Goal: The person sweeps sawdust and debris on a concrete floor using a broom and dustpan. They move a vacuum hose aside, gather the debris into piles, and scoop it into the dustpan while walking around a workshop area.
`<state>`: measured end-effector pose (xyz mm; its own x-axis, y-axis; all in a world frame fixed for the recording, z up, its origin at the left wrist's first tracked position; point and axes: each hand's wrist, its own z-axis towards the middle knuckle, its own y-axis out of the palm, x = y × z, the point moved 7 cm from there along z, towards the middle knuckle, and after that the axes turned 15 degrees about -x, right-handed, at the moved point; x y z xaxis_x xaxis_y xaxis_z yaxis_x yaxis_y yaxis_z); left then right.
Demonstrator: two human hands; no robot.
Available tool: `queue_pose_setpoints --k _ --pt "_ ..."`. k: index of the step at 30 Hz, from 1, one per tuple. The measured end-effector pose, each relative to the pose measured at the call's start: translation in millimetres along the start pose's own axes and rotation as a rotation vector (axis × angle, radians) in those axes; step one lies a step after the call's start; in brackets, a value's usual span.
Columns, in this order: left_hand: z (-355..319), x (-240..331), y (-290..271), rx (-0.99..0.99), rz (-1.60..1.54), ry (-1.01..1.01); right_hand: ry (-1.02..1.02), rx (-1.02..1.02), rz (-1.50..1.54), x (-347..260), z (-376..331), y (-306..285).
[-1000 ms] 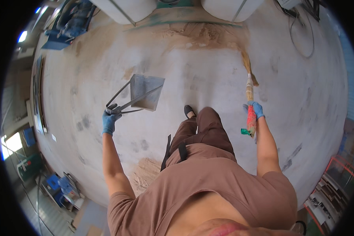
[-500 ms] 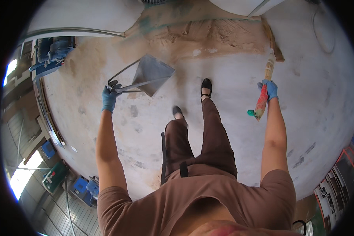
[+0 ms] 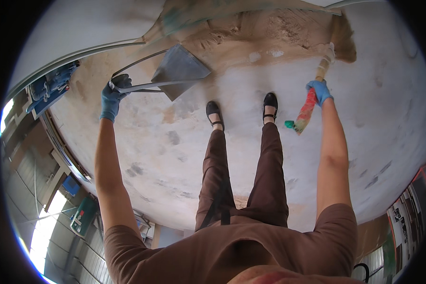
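Note:
My left hand, in a blue glove, is closed round the long bent-metal handle of a grey sheet-metal dustpan. The pan is at the near left edge of a heap of brown dust, just over or on the floor; I cannot tell which. In my right hand, also gloved in blue, is a straw broom with a red-wrapped grip and a green bit at its end. Its bristles point away from me, at the right end of the dust heap.
Large pale curved panels border the far side. Blue equipment stands at the far left by the wall. Stacked boards and shelving are at the lower right. The pale floor has dark smudges.
I have stepped nearer the dust heap, and my feet now stand side by side. The dustpan and left hand have shifted left and away from me; the broom bristles now spread wider in view.

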<state>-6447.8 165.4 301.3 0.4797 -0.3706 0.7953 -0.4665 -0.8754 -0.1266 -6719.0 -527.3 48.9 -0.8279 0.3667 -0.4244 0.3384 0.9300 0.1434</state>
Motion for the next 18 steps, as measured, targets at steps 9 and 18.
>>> queue_pose_setpoints --k 9,18 --pt "-14 -14 39 0.057 -0.169 0.098 0.033 -0.046 -0.322 74 -27 168" --pt "-26 -41 49 0.043 -0.140 0.195 0.276 -0.208 -0.411 73 -85 255"
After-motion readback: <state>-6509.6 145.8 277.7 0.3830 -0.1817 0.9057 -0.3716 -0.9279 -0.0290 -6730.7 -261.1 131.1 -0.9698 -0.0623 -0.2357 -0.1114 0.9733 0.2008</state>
